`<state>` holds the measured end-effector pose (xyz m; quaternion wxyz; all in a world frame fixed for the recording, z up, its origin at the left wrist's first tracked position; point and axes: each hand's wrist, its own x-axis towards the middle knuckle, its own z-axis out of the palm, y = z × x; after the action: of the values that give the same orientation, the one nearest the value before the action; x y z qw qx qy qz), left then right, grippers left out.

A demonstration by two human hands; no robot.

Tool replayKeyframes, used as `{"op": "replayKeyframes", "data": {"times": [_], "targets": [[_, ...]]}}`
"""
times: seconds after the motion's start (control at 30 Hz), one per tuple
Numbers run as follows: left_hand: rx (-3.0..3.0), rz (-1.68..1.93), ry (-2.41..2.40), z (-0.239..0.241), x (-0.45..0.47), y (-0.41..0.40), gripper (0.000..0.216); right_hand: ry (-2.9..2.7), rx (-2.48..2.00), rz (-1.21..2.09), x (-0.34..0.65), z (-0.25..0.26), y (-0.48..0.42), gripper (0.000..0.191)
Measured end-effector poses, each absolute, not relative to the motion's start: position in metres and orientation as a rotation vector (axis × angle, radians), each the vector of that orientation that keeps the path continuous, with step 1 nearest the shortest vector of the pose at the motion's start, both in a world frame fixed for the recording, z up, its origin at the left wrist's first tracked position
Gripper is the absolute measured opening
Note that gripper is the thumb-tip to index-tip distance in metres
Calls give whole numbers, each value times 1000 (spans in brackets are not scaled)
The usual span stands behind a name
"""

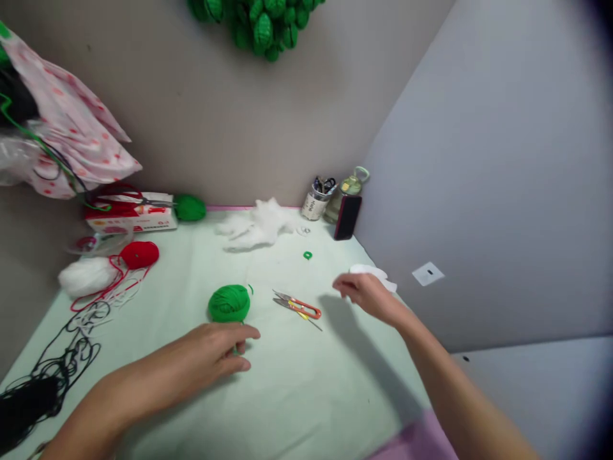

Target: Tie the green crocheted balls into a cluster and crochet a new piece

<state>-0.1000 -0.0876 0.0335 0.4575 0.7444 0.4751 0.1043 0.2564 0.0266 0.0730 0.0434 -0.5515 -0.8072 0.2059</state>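
Observation:
My left hand [223, 348] hovers over the table just in front of a green yarn ball [229, 303]. Its forefinger and thumb stretch out to the right while the other fingers curl. A short bit of green yarn [235, 351] shows inside the curled fingers; most of the strand is hidden. My right hand [366, 294] is raised at the table's right side, its fingertips pinched together. Anything between them is too small to make out. Orange-handled thread snips [301, 306] lie between the hands, on top of a thin tool with a yellow grip [302, 315].
White stuffing [261, 223], a small green crocheted ring [307, 255], a pen cup [315, 203] and a leaning phone [348, 217] are toward the back. Red yarn [139, 254], white yarn [89, 276] and tangled black cord [62, 370] line the left. White paper [373, 275] lies behind my right hand.

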Motion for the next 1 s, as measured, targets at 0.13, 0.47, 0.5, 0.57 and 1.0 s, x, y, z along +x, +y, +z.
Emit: {"op": "replayKeyframes", "data": {"times": [0.13, 0.47, 0.5, 0.57, 1.0], "targets": [[1767, 189, 1199, 44, -91, -94, 52, -2292, -1732, 403, 215, 39, 131, 25], [1706, 9, 1198, 48, -82, -82, 53, -2253, -1830, 173, 192, -6, 229, 29], [1708, 10, 1187, 48, -79, -80, 52, -2278, -1822, 171, 192, -7, 231, 28], [1711, 17, 1176, 49, -75, -78, 51, -2325, -1804, 174, 193, -10, 234, 25], [1732, 49, 1217, 48, -74, -75, 46, -2258, -1820, 235, 206, -9, 241, 25]]}}
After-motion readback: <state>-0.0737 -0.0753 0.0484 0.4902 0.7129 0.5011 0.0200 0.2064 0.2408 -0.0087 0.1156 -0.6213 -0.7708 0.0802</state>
